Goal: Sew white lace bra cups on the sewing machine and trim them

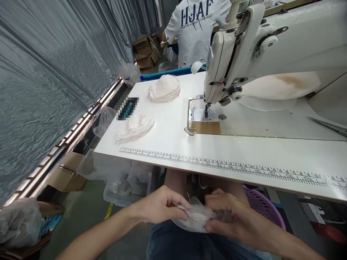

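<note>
Below the table's front edge, over my lap, both hands pinch a small clear plastic bag (195, 219) with white lacy pieces inside. My left hand (159, 207) grips the bag's left end with fingers curled. My right hand (230, 216) holds its right end, fingers closed round it. On the white sewing table (244, 159) lie two piles of pale pink fabric pieces, one near the left edge (134, 129) and one further back (165, 89). The white sewing machine (260, 47) stands at the right, its needle (206, 110) above the plate.
A ruler strip (230, 168) runs along the table's front. A purple basket (267, 209) sits under the table at the right. Plastic bags and cardboard boxes (66, 173) lie on the floor at the left. A person in a white T-shirt (195, 29) stands behind the table.
</note>
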Available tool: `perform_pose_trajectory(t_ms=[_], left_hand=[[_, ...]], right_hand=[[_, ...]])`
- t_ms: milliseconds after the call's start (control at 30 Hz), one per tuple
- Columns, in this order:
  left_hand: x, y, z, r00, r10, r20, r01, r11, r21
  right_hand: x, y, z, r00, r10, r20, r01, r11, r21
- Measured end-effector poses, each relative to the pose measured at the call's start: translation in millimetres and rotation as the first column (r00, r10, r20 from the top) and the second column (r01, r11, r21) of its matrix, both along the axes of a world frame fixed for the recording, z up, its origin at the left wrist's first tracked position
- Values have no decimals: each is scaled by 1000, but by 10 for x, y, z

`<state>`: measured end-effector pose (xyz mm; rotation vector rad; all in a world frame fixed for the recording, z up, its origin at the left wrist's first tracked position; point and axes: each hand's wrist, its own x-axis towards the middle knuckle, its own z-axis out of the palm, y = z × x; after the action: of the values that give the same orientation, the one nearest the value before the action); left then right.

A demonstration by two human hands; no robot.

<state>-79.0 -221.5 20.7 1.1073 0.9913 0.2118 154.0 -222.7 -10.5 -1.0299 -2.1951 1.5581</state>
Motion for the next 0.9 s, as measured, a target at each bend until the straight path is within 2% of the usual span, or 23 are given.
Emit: perform_pose_trajectory(t_ms=[100, 200, 267, 433, 533, 600, 733, 900], left_hand=[[0, -6, -46, 996, 84, 36, -81, 993, -80], [-4, -30, -80, 986, 161, 36, -156, 980, -126], [-18, -48, -74, 985, 170, 24, -166, 978, -124], [5, -32, 6, 1000, 10, 26, -9, 998, -59], [93, 8, 14, 991, -72, -116, 83, 992, 95], [146, 23, -9, 976, -83, -203, 114, 983, 144], [161, 20, -57, 987, -81, -137, 86, 996, 35], [92, 29, -113, 999, 2, -46, -7, 993, -122]], right_hand=[[8, -5, 16, 997, 14, -78, -12, 1000, 26], [-7, -27, 17, 994, -81, -73, 86, 995, 59], [-22, -40, 3, 991, -124, -46, 127, 989, 71], [-77, -30, -17, 996, -62, 64, 62, 998, 7], [-115, 1, -5, 991, 14, 133, -14, 1000, -2], [-106, 26, 4, 992, 35, 122, -34, 999, -5], [28, 56, 4, 994, 83, 65, -77, 993, -89], [127, -12, 2, 988, 27, 153, 2, 983, -184]])
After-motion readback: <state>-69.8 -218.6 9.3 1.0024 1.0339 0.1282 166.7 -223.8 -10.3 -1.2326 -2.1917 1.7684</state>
